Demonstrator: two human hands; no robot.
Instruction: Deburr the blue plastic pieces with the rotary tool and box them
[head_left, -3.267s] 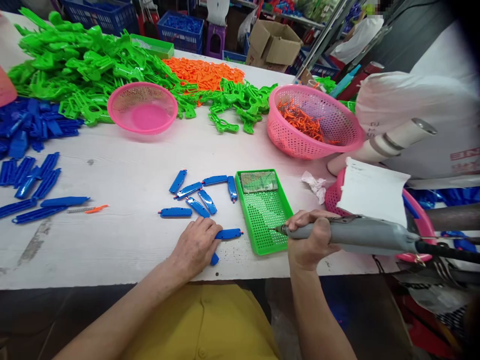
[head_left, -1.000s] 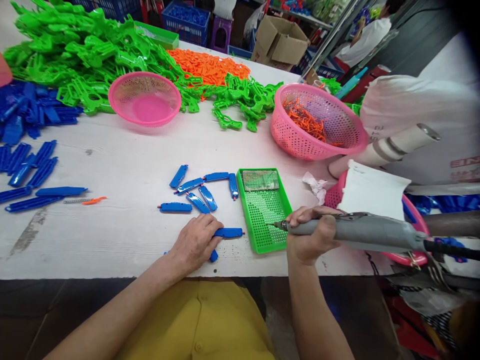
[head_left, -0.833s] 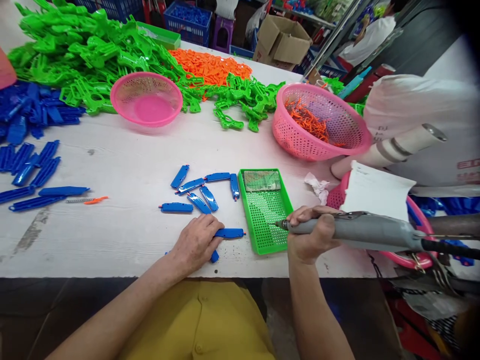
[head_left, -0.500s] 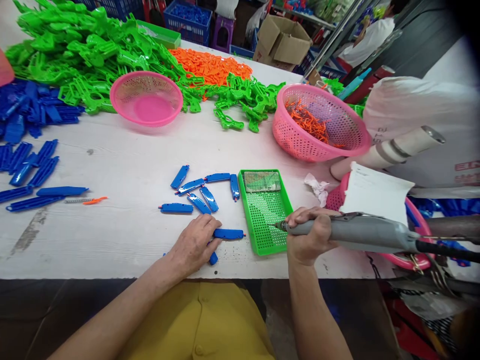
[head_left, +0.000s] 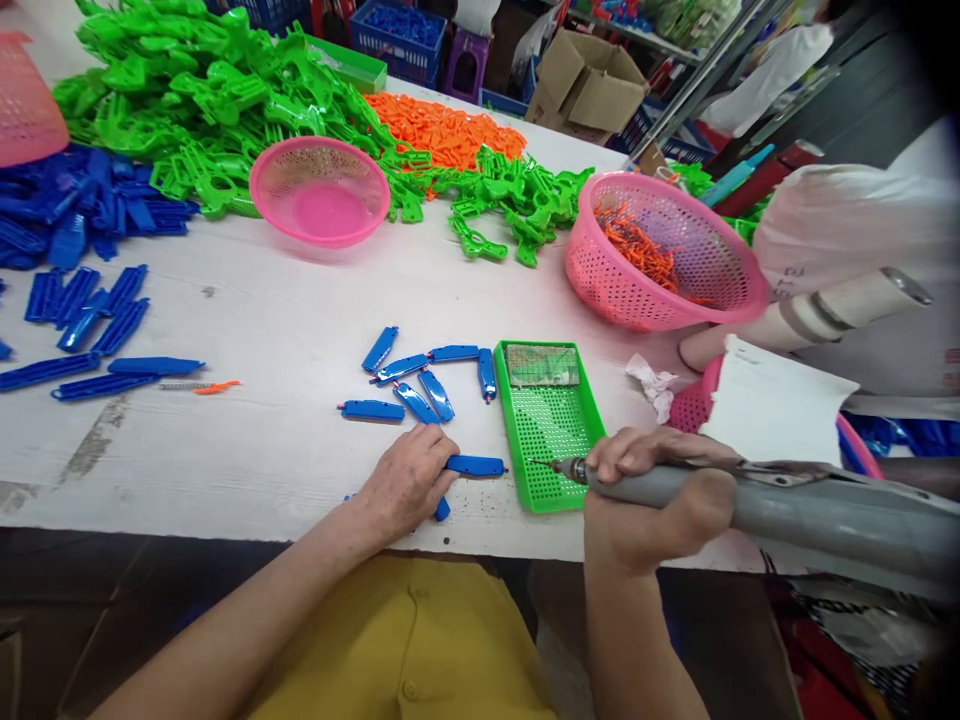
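My left hand [head_left: 409, 478] rests on the table with its fingers closed on a blue plastic piece [head_left: 481, 466], which has a small red tip at its right end. Another blue piece [head_left: 442, 510] shows partly from under that hand. My right hand [head_left: 637, 510] is wrapped round a grey electric screwdriver [head_left: 795, 510] held level, its thin bit pointing left above a green perforated tray [head_left: 512, 440]. What lies at the bit's very end is too small to tell. Several finished-looking blue pieces [head_left: 371, 410] with red tips lie just beyond my left hand.
At the back are a heap of green plastic parts [head_left: 217, 90], orange parts [head_left: 450, 130] and a pink basket [head_left: 319, 190]. A larger pink basket [head_left: 585, 265] holds orange pieces. Blue shells [head_left: 90, 205] fill the left side. Crumpled paper [head_left: 654, 385] lies right of the tray.
The screwdriver and my right hand have come nearer to the camera, with the tool's rear swung lower. My left hand stays on the blue piece. The whole view has shifted slightly.
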